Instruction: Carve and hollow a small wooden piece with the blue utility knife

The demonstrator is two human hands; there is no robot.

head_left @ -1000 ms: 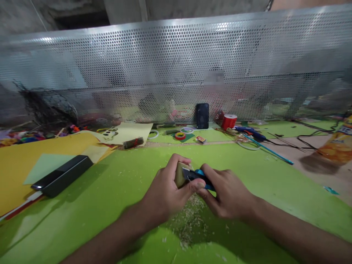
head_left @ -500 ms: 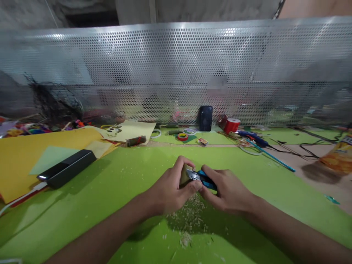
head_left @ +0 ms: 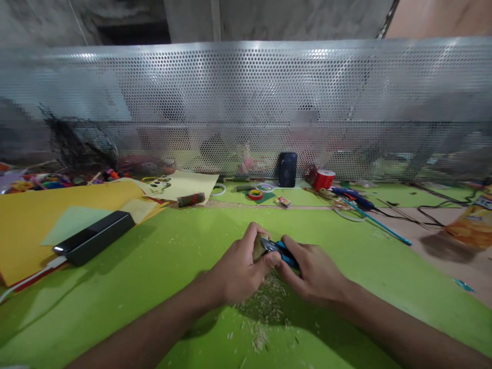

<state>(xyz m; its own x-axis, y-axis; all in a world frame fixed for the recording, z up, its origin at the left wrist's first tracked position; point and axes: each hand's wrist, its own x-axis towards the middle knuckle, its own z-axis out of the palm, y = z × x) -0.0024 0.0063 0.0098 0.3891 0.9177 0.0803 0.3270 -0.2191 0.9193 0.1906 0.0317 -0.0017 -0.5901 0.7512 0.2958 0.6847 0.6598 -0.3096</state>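
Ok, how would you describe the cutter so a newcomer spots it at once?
Start at the perforated metal screen, then come down to the bright green work surface in front of it. Above the pale shavings there, the right hand grips the cutter. Its blue-and-black handle and metal blade set it apart from the dull tan piece in the left hand.

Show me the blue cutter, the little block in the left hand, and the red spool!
Blue cutter [head_left: 286,253]: head view, on its handle.
Little block [head_left: 257,248]: head view, on its uncovered face.
Red spool [head_left: 324,181]: head view, on its red side.
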